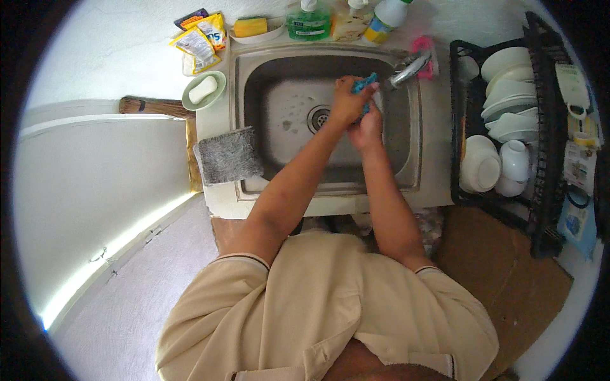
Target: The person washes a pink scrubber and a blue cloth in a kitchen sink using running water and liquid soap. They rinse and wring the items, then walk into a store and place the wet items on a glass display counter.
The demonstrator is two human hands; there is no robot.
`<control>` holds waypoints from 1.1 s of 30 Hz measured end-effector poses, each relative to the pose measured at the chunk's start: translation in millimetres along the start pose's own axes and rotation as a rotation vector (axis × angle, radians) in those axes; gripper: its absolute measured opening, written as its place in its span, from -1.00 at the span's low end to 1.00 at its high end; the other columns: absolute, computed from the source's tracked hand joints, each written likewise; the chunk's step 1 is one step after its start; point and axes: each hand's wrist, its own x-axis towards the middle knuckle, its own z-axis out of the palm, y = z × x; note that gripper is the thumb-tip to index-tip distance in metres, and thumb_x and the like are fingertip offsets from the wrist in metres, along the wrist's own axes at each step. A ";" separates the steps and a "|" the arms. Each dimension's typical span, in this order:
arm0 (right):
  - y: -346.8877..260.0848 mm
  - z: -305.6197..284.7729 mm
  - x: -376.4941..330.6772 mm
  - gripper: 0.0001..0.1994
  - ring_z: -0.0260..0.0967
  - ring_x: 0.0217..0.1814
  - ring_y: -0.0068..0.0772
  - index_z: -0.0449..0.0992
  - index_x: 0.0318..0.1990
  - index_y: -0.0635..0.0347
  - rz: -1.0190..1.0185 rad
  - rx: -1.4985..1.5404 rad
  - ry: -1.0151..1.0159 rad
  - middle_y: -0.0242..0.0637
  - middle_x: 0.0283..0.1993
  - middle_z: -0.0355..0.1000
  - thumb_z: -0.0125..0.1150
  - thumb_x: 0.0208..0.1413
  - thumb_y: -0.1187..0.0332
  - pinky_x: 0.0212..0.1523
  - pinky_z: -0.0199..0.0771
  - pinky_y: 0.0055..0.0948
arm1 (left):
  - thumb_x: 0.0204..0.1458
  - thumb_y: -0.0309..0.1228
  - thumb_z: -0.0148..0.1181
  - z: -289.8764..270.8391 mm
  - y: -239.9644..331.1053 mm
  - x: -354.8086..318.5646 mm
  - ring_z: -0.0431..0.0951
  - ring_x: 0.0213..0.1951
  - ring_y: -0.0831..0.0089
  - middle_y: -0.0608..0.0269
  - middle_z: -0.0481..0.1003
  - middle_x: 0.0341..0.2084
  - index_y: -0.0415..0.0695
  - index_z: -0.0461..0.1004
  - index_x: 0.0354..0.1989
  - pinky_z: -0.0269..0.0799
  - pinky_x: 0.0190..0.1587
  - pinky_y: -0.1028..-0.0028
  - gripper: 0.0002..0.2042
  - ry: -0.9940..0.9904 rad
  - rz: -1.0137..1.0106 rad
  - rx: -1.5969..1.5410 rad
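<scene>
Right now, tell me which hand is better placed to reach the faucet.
Probably the left hand. It holds the blue scrubber highest over the sink, just beside the faucet. The right hand sits lower, farther from the spout.

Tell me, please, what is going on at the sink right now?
A person stands at a steel sink, both hands over the basin beside the tap. The left hand and the right hand are closed together on a blue cloth. A grey cloth hangs over the sink's left rim, a bar of soap sits in a green dish, and white bowls fill the black rack.
</scene>
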 end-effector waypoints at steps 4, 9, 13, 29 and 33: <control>1.4 7.1 -7.0 -0.53 0.37 0.32 -0.26 0.35 0.34 -0.01 -0.064 0.197 -0.073 -0.33 0.31 0.38 -0.09 0.46 -0.03 0.35 0.33 -0.07 | 0.25 -0.19 0.19 -8.7 -9.8 12.9 0.61 -0.05 0.01 -0.18 0.60 -0.17 -0.16 0.59 -0.04 0.46 0.03 0.17 -0.70 -0.042 0.041 -0.321; -15.7 34.1 -23.0 -0.52 0.28 0.43 -0.16 0.27 0.40 0.00 -0.062 0.161 -0.039 -0.25 0.38 0.34 -0.05 0.46 0.03 0.46 0.19 -0.08 | 0.31 -0.16 0.08 -24.6 27.3 25.3 0.55 -0.01 0.10 -0.22 0.54 -0.10 -0.14 0.58 0.04 0.42 0.00 0.18 -0.66 -0.347 -0.465 -0.340; -23.8 46.7 -28.2 -0.46 0.29 0.42 -0.19 0.23 0.45 -0.01 -0.208 -0.170 -0.250 -0.29 0.40 0.31 0.11 0.40 0.10 0.45 0.22 -0.14 | 0.37 -0.03 -0.12 -23.9 19.8 37.5 0.57 0.00 -0.10 -0.22 0.59 -0.14 -0.11 0.49 0.19 0.43 0.10 0.06 -0.52 -0.247 0.001 -0.049; -1.6 47.9 1.2 -0.59 0.51 -0.14 -0.44 0.45 0.07 -0.03 -0.018 -0.211 -0.079 -0.49 -0.17 0.49 0.03 0.35 -0.11 -0.37 0.50 -0.39 | 0.25 0.13 0.11 -66.4 36.6 37.0 0.58 -0.16 0.36 0.16 0.68 -0.20 -0.13 0.70 -0.14 0.49 0.00 0.32 -0.47 -0.573 -0.274 -0.257; 19.3 66.1 -6.8 -0.59 0.48 0.08 -0.40 0.45 0.12 -0.06 -0.088 -0.246 0.027 -0.41 0.03 0.45 -0.03 0.41 -0.12 -0.02 0.53 -0.29 | 0.31 0.04 0.06 -55.9 4.8 28.1 0.61 -0.18 0.33 0.11 0.68 -0.29 -0.17 0.72 -0.28 0.49 -0.03 0.33 -0.49 -0.342 -0.258 -0.236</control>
